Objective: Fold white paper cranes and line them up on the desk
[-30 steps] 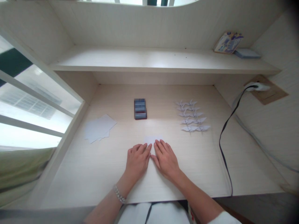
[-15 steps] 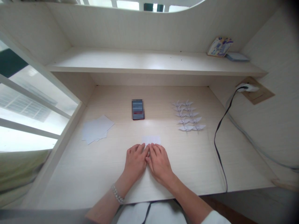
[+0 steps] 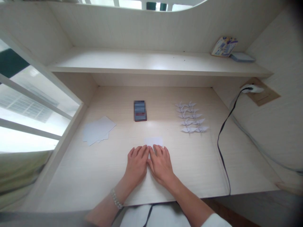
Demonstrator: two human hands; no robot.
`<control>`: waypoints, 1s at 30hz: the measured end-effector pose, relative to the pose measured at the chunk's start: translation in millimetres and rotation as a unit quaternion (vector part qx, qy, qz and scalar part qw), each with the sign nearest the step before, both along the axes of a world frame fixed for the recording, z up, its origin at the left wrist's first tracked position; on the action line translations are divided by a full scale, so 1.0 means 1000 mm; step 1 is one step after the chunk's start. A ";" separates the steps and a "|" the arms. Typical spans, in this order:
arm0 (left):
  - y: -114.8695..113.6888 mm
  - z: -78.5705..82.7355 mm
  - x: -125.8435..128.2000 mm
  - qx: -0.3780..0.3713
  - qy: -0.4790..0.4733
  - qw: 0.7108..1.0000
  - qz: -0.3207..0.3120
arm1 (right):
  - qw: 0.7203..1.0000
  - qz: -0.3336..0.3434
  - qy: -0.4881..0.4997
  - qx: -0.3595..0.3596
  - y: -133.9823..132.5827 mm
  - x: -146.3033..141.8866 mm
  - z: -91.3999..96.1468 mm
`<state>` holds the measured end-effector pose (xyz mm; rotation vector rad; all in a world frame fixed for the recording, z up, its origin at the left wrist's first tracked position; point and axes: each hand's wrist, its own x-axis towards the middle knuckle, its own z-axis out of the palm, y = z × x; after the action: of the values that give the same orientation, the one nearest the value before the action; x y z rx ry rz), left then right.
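Note:
A small white sheet of paper (image 3: 153, 141) lies flat on the desk, its far part showing beyond my fingertips. My left hand (image 3: 138, 160) holds its near edge down, fingers together and bent over it. Beside it my right hand (image 3: 161, 162) also holds that edge, thumb toward the left hand and index fingertip close to the left one. The hands cover the near part of the paper, so any fold there is hidden. Several folded white paper cranes (image 3: 191, 118) stand in rows to the right. A loose pile of white paper sheets (image 3: 97, 130) lies to the left.
A dark phone-like object (image 3: 140, 111), its face pixelated, lies behind the paper. A black cord (image 3: 220, 142) runs from the wall socket (image 3: 260, 91) down over the desk's right side. Overhead, the shelf (image 3: 142, 60) carries a colourful box (image 3: 224, 46) and a flat pale-blue item (image 3: 242, 57).
My right index finger has shifted slightly left, toward the left hand's fingertips, and the left fingers have straightened a little. The paper stays in place; the view has moved slightly.

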<state>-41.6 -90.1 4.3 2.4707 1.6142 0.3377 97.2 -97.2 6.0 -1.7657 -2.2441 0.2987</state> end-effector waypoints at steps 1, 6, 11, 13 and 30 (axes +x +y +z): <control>0.001 0.001 0.001 -0.001 -0.004 1.000 -0.002 | 1.000 0.004 0.001 0.000 0.000 0.002 0.000; 0.003 0.006 0.002 0.002 -0.013 1.000 -0.006 | 1.000 -0.003 -0.019 0.011 0.002 0.028 -0.002; 0.018 0.019 0.009 0.000 0.016 1.000 -0.007 | 0.999 -0.002 -0.028 0.028 0.006 0.050 -0.003; 0.030 0.024 0.013 -0.005 0.042 0.999 -0.023 | 0.999 0.006 -0.017 0.039 0.009 0.052 -0.003; 0.061 0.026 0.024 0.009 0.118 0.968 -0.222 | 0.993 0.040 0.098 0.056 0.032 0.053 0.003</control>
<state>-17.9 -28.9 30.5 2.8760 1.0709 -0.0059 150.5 -65.5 8.8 -1.5229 -2.1507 0.3397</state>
